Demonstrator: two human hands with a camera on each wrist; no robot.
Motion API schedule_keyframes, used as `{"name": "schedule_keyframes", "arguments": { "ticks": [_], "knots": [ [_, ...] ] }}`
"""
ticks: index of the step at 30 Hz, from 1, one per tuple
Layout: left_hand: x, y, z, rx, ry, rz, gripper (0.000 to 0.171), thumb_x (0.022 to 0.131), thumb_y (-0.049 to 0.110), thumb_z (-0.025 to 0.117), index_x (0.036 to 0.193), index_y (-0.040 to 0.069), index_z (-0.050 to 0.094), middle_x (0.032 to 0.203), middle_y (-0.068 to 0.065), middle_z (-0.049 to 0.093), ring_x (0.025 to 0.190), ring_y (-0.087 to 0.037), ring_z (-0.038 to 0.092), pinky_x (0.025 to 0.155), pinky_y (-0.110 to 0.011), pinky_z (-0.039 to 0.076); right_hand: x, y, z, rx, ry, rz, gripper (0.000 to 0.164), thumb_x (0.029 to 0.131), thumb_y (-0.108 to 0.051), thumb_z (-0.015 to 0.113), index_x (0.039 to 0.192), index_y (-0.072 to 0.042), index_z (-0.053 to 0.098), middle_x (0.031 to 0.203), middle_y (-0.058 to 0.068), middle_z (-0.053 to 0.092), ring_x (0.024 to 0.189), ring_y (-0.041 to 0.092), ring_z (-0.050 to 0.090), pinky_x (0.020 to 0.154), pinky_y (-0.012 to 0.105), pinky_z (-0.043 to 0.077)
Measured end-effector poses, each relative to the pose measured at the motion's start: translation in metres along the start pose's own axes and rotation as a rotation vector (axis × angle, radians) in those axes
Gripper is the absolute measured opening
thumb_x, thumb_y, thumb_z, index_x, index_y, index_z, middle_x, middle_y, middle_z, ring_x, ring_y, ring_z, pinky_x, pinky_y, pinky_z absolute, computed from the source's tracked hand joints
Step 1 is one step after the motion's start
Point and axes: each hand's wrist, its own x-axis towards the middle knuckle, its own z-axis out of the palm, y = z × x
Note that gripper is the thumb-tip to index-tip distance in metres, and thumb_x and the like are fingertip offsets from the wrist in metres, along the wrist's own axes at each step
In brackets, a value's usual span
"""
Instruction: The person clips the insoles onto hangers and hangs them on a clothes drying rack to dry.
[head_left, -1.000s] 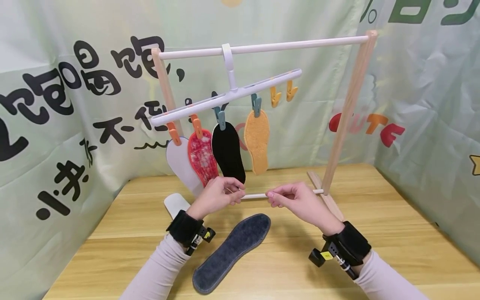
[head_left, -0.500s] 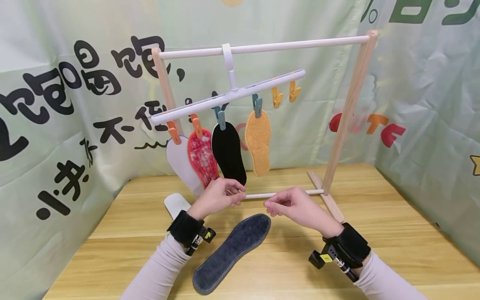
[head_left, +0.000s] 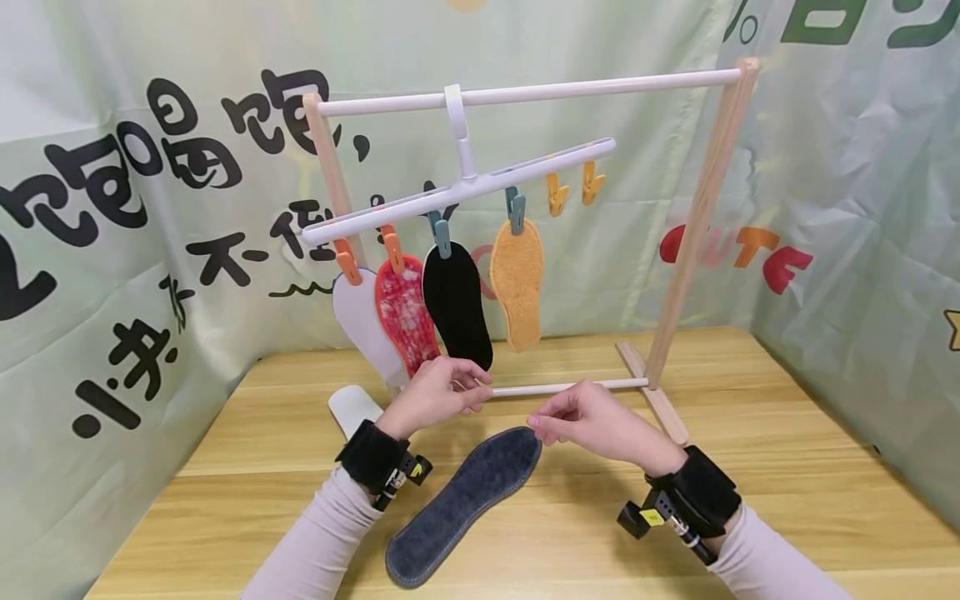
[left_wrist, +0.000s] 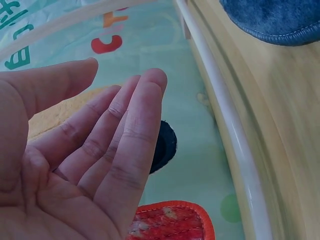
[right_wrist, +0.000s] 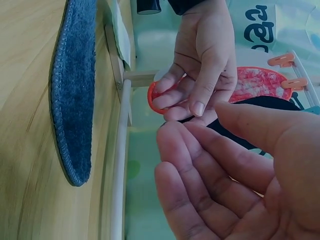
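My left hand (head_left: 438, 392) hovers below the hanging insoles, loosely curved and holding nothing. In the left wrist view its thumb and fingers (left_wrist: 132, 135) are apart. To the right, my bare right hand (head_left: 603, 423) has relaxed fingers with nothing between them. Its fingertips overlap the far end of a dark grey insole (head_left: 461, 510) in the head view, but the right wrist view shows them apart from that insole (right_wrist: 75, 90). A white insole (head_left: 362, 317), a red patterned insole (head_left: 407, 312), a black insole (head_left: 457, 304) and an orange insole (head_left: 517, 287) hang from clips.
The white hanger (head_left: 495, 180) tilts down leftward from the rod (head_left: 585, 87) of a wooden stand (head_left: 697, 225). Two yellow clips (head_left: 557, 196) at its right end hold nothing. A white insole (head_left: 351, 408) lies on the table behind my left wrist. A low bar (head_left: 570, 387) crosses the stand.
My right hand has dropped slightly, toward the dark grey insole's far end. My left hand stays almost still. The hanger's right end has swung a little to the right.
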Motion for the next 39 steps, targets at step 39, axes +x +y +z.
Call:
{"name": "schedule_keyframes", "arguments": {
  "ticks": [39],
  "knots": [
    [-0.0001,-0.0029,0.0053,0.010,-0.034,-0.073,0.016,0.101,0.019,0.076,0.111,0.006,0.078,0.095,-0.016,0.081,0.087,-0.043,0.079,0.075,-0.049,0.066,-0.0050,0.0050,0.0083,-0.037,-0.271,0.069,0.035,0.105,-0.027,0.070,0.083,-0.003,0.082,0.071,0.007,0.078,0.069,0.029,0.075,0.061,0.025,0.056]
  ]
}}
